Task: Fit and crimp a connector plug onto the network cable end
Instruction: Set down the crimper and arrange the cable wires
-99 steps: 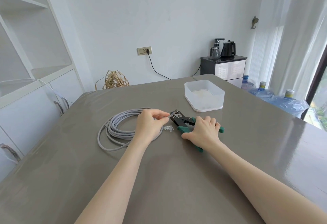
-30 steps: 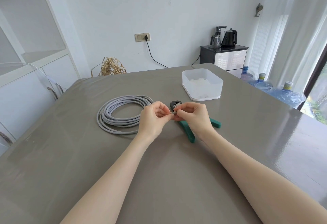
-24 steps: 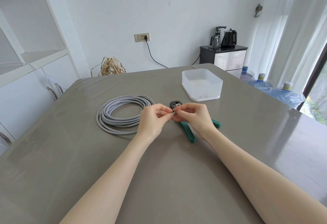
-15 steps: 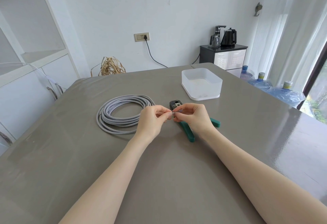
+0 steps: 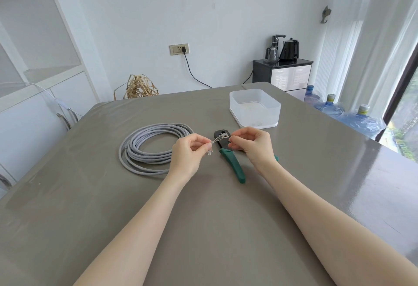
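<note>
Pinching the cable end (image 5: 217,139), both hands (image 5: 185,155) hover above the crimper (image 5: 230,161).

Two bare forearms, sleeveless, no jewellery

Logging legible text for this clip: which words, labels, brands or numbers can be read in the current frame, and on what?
None can be read.
Water bottles: cap labels too small and blurred.
Crimping tool: no marking legible.
Wall socket, kettle, plastic box: no text visible.
</note>
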{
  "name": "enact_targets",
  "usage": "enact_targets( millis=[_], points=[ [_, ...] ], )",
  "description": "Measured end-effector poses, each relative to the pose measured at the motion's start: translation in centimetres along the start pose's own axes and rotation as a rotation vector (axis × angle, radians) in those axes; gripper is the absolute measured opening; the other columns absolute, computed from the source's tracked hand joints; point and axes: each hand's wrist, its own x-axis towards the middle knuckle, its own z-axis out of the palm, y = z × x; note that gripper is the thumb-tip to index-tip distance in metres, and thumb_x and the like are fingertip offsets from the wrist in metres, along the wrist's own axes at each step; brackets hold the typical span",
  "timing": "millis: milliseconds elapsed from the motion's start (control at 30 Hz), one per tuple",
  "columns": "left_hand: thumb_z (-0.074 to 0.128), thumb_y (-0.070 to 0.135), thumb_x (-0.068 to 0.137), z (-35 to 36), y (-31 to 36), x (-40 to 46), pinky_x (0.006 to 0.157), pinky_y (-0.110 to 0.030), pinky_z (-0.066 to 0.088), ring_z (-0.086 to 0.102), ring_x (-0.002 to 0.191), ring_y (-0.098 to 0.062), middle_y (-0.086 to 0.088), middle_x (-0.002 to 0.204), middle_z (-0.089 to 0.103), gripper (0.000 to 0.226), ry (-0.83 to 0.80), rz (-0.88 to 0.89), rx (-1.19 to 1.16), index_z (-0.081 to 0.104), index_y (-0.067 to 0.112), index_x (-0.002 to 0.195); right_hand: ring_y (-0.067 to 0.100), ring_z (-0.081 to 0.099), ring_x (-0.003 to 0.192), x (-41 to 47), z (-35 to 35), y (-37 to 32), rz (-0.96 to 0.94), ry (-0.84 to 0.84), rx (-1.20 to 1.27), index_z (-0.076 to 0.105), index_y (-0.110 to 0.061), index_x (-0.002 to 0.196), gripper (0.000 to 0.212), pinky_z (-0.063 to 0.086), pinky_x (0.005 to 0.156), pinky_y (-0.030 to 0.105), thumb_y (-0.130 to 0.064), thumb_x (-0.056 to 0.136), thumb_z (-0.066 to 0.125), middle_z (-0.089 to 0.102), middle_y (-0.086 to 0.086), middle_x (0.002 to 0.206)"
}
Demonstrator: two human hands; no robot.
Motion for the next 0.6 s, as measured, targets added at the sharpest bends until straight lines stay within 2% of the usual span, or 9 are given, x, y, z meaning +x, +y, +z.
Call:
enact_targets(
  millis=[133,267,433,600],
  points=[
    [0.064,0.011,0.085,0.5,0.2,0.0,0.067,-0.020,0.047,0.059,0.067,-0.011,-0.001,0.077,0.068,0.008,0.045,0.018,0.015,0.070,0.014,0.089,0.010,0.067,0.055,0.8,0.1,-0.5,-0.028,0.121,-0.032,0.067,-0.014,0.070,0.014,0.056,0.064,0.022,-0.003,0.077,0.066,0.070,0.001,0.062],
    [0.060,0.010,0.088,1.2,0.9,0.5,0.065,-0.024,0.045,0.053,0.063,-0.012,0.000,0.079,0.065,0.018,0.077,0.050,0.007,0.071,0.015,0.101,0.010,0.064,0.051,2.5,-0.1,-1.7,-0.039,0.226,-0.047,0.068,-0.015,0.070,0.014,0.057,0.068,0.024,-0.004,0.078,0.063,0.066,-0.003,0.057],
    [0.058,0.009,0.089,1.8,1.2,1.4,0.061,-0.020,0.043,0.051,0.061,-0.012,0.002,0.078,0.062,0.019,0.105,0.040,-0.019,0.071,0.014,0.103,0.008,0.051,0.036,5.4,-0.8,-3.0,-0.037,0.332,-0.106,0.068,-0.010,0.078,0.008,0.048,0.047,0.022,-0.007,0.081,0.061,0.060,0.000,0.058],
    [0.059,0.010,0.089,1.8,0.6,1.5,0.063,-0.020,0.044,0.052,0.063,-0.010,0.007,0.076,0.062,0.019,0.090,0.020,-0.048,0.071,0.017,0.101,0.013,0.048,0.050,8.4,-1.3,-3.0,-0.008,0.396,-0.248,0.068,-0.015,0.079,0.008,0.041,0.056,0.024,-0.012,0.081,0.061,0.053,-0.002,0.058]
  ],
)
